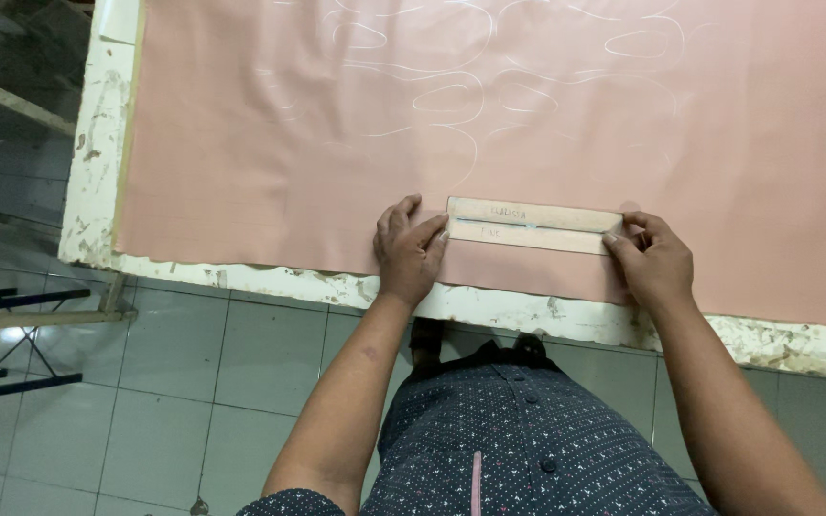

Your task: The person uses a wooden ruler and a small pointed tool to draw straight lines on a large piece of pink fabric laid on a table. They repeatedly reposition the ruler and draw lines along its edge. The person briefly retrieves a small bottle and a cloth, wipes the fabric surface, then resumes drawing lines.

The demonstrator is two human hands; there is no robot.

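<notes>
While our left hand (409, 250) is pressing flat and open-fingered on one end, our right hand (655, 260) is pinching the other end of a flat wooden ruler (532, 226) lying on smooth pink cloth (270, 143) covering the chipped white surface (97, 143).

The person is wearing a dark navy shirt (518, 449) dotted with tiny pale specks, its dark round buttons running down the front. A short sleeve (289, 504) of the same cloth is showing on the left arm. Both forearms are showing bare, and dark shoes (475, 346) are peeking out below.
</notes>
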